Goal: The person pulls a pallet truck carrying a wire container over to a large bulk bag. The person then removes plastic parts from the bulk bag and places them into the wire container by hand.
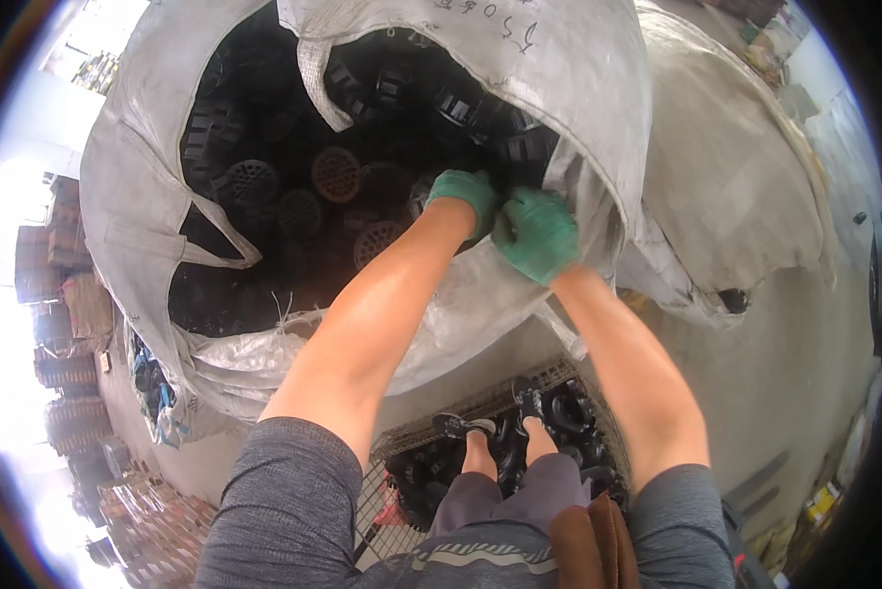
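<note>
A large off-white woven bulk bag stands open before me, with dark plastic parts inside. Among them are round perforated discs, including a brownish disc and a grey disc, and slotted black pieces. Both my hands wear green gloves. My left hand reaches over the bag's near rim among the parts; its fingers are hidden. Right beside it, my right hand is closed at the rim, fingers curled inward. What it holds, if anything, is out of sight.
I stand on black ring-shaped parts in a wire mesh cage. Another bulk bag is at the right. Loop straps hang from the open bag. Stacks of brown pieces line the left side. Concrete floor shows at the right.
</note>
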`<move>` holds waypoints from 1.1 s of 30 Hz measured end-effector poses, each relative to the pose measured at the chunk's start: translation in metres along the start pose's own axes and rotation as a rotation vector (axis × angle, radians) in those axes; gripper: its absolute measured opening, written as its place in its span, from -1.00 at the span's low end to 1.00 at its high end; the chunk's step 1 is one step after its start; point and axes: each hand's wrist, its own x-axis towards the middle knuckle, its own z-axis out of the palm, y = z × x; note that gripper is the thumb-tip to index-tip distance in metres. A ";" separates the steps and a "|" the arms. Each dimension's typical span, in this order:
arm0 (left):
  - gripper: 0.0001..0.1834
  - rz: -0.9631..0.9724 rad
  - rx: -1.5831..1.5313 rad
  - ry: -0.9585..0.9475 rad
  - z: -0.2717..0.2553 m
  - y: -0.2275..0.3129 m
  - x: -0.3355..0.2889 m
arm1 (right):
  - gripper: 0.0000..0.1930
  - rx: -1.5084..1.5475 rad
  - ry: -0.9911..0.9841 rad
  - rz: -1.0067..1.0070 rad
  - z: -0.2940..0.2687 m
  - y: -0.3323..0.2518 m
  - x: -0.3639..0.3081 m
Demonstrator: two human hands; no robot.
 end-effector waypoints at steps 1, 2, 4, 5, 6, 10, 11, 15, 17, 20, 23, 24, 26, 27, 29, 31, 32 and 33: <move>-0.53 -0.014 -0.004 -0.019 0.012 -0.004 -0.005 | -0.77 -0.154 -0.095 -0.049 -0.014 -0.009 -0.003; -0.57 -0.033 -0.002 0.035 0.014 -0.004 -0.001 | -0.74 -0.252 -0.101 -0.115 -0.032 -0.003 -0.004; -0.55 -0.045 -0.035 0.098 0.008 0.000 -0.001 | -0.70 -0.205 0.018 -0.155 -0.016 0.038 -0.017; -0.55 -0.021 -0.042 0.109 -0.002 0.007 -0.002 | -0.63 -0.171 0.125 -0.186 -0.007 0.058 -0.027; -0.53 -0.036 -0.074 0.133 -0.014 0.007 -0.005 | -0.55 -0.147 0.119 -0.147 -0.004 0.066 -0.029; -0.45 -0.214 -0.397 0.270 -0.013 -0.049 -0.046 | -0.55 0.030 0.053 -0.082 0.005 0.068 -0.024; -0.46 -0.192 -0.515 0.441 -0.002 -0.077 -0.061 | -0.55 0.037 0.072 -0.099 0.004 0.067 -0.020; -0.47 -0.259 -1.120 0.951 0.037 -0.145 -0.154 | -0.53 -0.072 -0.010 -0.133 0.016 0.067 -0.013; -0.40 -0.324 -1.266 1.116 0.029 -0.122 -0.234 | -0.52 -0.233 -0.043 -0.116 0.022 0.081 -0.018; -0.33 -0.458 -1.508 1.054 0.083 -0.097 -0.394 | -0.52 -0.394 -0.058 -0.152 0.029 0.063 -0.015; -0.37 -0.776 -1.609 0.864 0.146 -0.026 -0.498 | -0.58 -0.369 0.022 -0.264 0.039 0.104 -0.014; -0.37 -0.858 -1.542 0.802 0.180 0.000 -0.521 | -0.58 -0.333 0.034 -0.311 0.031 0.119 -0.008; -0.38 -0.979 -1.299 0.567 0.254 0.053 -0.546 | -0.58 -0.521 0.134 -0.398 0.021 0.154 -0.004; -0.38 -1.064 -1.096 0.401 0.279 0.084 -0.565 | -0.55 -0.465 0.114 -0.398 0.034 0.152 0.002; -0.35 -1.238 -1.110 0.263 0.388 0.166 -0.611 | -0.56 -0.446 -0.012 -0.457 0.042 0.120 0.016; -0.32 -1.276 -0.980 -0.016 0.415 0.196 -0.620 | -0.57 -0.604 -0.184 -0.512 0.031 0.124 0.030; -0.28 -1.332 -0.994 -0.169 0.425 0.206 -0.625 | -0.57 -0.607 -0.192 -0.528 0.027 0.130 0.038; -0.26 -1.404 -0.971 -0.364 0.437 0.210 -0.628 | -0.58 -0.613 -0.236 -0.578 0.025 0.135 0.045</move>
